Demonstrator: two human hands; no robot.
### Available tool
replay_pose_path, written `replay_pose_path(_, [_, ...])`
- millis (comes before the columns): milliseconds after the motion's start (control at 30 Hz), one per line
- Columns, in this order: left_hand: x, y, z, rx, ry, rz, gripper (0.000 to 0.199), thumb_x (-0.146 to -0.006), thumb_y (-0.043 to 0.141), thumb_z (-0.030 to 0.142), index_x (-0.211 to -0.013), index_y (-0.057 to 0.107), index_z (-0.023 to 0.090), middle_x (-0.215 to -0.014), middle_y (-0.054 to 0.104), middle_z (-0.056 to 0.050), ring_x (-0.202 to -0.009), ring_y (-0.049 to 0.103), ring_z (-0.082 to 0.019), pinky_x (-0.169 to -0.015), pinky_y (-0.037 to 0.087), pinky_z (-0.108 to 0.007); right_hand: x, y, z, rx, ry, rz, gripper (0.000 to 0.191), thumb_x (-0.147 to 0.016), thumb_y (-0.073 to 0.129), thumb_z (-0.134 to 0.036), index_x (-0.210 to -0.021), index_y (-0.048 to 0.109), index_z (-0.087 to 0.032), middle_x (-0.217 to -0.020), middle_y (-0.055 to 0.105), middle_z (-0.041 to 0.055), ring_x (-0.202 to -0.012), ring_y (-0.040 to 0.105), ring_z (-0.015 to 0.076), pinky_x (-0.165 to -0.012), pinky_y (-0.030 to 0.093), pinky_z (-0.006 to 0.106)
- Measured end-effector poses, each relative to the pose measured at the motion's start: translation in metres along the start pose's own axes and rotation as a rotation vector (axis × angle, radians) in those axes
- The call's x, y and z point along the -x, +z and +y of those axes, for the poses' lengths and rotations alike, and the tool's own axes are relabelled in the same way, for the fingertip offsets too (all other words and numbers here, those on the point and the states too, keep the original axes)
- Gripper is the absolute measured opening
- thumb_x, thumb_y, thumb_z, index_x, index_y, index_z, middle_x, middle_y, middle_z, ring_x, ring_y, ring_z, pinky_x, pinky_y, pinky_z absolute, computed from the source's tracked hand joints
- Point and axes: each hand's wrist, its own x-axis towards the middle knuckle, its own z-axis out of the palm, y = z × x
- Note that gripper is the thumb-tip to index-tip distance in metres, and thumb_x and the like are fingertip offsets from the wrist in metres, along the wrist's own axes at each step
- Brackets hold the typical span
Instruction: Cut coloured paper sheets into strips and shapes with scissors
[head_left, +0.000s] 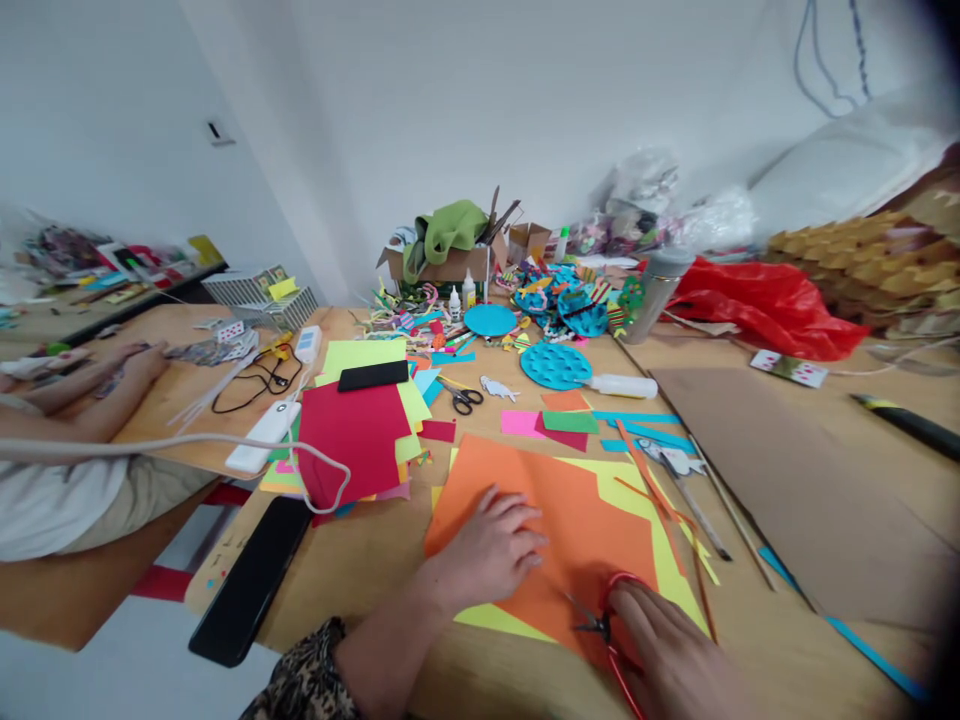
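An orange sheet (555, 490) lies over a yellow sheet (671, 545) on the wooden table. My left hand (491, 545) rests on the orange sheet with its fingers spread. At the lower right, my right hand (660, 640) is wrapped round the handles of red scissors (611, 625). The scissors' blades are parted and point left over the orange sheet, near the left hand. Orange strips (656, 485) lie by the sheet's right edge. Red paper (351, 440) on a stack of coloured sheets is to the left, under a black phone (373, 376).
Black scissors (463, 397) and a blue dimpled disc (555, 366) lie beyond the sheets. Brown cardboard (795, 480) covers the right side. A large black phone (251, 580) sits at the left edge. A white cable (225, 439) crosses the left. Another person's arms (127, 390) rest on a neighbouring table.
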Motion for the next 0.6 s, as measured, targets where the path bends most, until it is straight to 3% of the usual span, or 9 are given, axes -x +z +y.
replay_pose_path(267, [0.0, -0.002, 0.0, 0.031, -0.017, -0.024, 0.026, -0.089, 0.045, 0.03, -0.106, 0.063, 0.024, -0.126, 0.055, -0.002, -0.125, 0.039, -0.021, -0.11, 0.019, -0.045, 0.002, 0.001, -0.001, -0.065, 0.066, -0.072, 0.018, -0.073, 0.041, -0.006, -0.08, 0.048, -0.021, -0.076, 0.064, 0.0064, -0.065, 0.064, 0.02, -0.056, 0.051, 0.028])
replay_pose_path(600, [0.0, 0.0, -0.001, 0.038, -0.019, -0.024, 0.024, -0.089, 0.045, 0.03, -0.107, 0.061, 0.025, -0.126, 0.055, 0.0, -0.125, 0.038, -0.019, -0.111, 0.017, -0.043, 0.01, -0.003, -0.001, -0.003, 0.026, 0.025, 0.02, -0.078, 0.04, -0.011, -0.093, 0.05, -0.019, -0.085, 0.067, 0.009, -0.076, 0.067, 0.0206, -0.064, 0.053, 0.027])
